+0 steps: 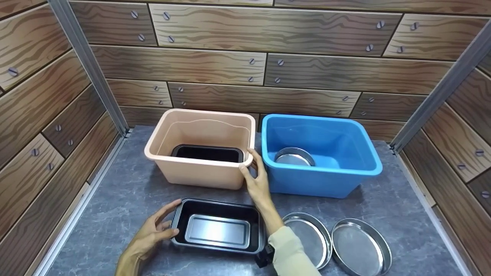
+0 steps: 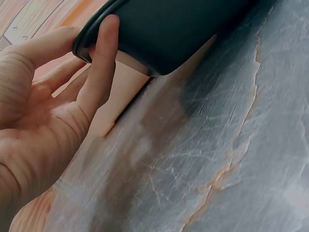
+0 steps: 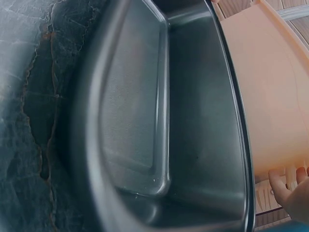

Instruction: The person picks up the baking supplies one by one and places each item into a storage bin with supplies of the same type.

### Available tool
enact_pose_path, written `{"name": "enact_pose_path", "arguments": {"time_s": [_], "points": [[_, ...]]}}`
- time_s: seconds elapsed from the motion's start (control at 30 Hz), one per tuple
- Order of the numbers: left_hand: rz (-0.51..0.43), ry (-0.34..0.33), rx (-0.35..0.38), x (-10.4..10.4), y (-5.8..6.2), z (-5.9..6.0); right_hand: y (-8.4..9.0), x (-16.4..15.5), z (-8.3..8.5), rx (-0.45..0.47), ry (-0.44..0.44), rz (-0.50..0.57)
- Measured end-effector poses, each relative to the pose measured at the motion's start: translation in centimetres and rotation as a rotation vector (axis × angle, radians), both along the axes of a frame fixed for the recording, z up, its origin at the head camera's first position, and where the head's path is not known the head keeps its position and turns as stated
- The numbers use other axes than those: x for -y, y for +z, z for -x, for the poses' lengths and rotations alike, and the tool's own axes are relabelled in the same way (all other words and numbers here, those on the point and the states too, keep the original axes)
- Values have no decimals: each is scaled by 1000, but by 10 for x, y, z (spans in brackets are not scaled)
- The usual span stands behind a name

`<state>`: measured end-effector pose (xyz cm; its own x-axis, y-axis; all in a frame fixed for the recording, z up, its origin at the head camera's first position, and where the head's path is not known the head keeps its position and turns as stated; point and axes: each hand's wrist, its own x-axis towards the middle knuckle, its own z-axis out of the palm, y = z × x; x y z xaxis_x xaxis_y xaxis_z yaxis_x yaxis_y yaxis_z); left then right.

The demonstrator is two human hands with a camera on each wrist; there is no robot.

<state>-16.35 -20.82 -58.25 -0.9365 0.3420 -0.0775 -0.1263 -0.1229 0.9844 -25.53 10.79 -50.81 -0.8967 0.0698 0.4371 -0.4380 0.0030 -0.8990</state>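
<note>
A black loaf pan (image 1: 218, 227) lies on the grey marbled tabletop (image 1: 126, 199) at the front. My left hand (image 1: 169, 217) is at the pan's left end, its thumb and a straight finger touching the rim. In the left wrist view that finger (image 2: 99, 72) lies against the pan's dark rim (image 2: 178, 29). My right hand (image 1: 249, 161) reaches over the pan and grips the front right corner of the peach bin's rim (image 1: 199, 163). A second black pan (image 1: 207, 153) sits inside that bin. The right wrist view shows the pan's inside (image 3: 193, 121), the peach bin (image 3: 275, 96) and my fingertips (image 3: 289, 191).
A blue bin (image 1: 356, 153) stands right of the peach one with a round metal pan (image 1: 294, 157) in it. Two more round metal pans (image 1: 307, 237) (image 1: 360, 247) lie on the table at the front right. Wood-patterned walls close in three sides.
</note>
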Motion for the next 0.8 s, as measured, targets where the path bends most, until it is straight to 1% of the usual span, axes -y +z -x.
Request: {"name": "enact_pose_path", "arguments": {"time_s": [0.13, 0.27, 0.37, 0.5, 0.7, 0.8], "points": [[-58, -34, -15, -1, 0, 0, -1, 0, 0, 5, -1, 2], [-108, -71, -58, -2, 2, 0, -1, -1, 1, 0, -5, -3], [-135, -86, -80, -3, 4, 0, -1, -1, 2, -1, -10, -7], [-158, -91, -92, -5, 4, 0, -2, -2, 2, -4, -4, -2], [-193, -81, -76, -8, 5, -1, -2, -1, 2, 3, 0, 2], [-212, -60, -42, -8, 7, -2, -2, -1, 2, 11, -2, 1]]}}
